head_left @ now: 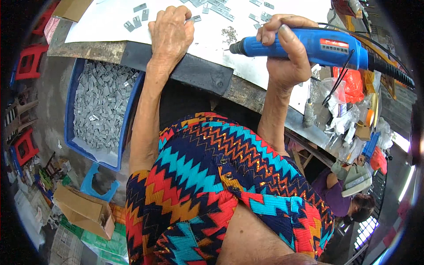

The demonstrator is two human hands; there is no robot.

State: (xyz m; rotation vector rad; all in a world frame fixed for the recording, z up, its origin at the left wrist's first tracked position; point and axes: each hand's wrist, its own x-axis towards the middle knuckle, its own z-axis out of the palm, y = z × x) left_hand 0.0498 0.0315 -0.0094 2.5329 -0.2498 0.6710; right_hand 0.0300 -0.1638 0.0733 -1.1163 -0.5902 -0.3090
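Note:
My right hand is wrapped round a blue electric screwdriver, held level above the white-covered table. Its dark nose and thin bit point left, and a black ribbed cable leaves its back end. Farther left, my left hand rests on the table with its back up and its fingers curled in. One small grey part lies against the right side of that hand; what the fingertips hold is hidden. Several more flat grey parts are scattered beyond, and a few lie left of the hand.
A blue bin full of grey parts stands below the table's left end. Dark debris specks the white sheet. Bags and a red plastic bag crowd the right side. Another person sits at lower right. Red stools stand far left.

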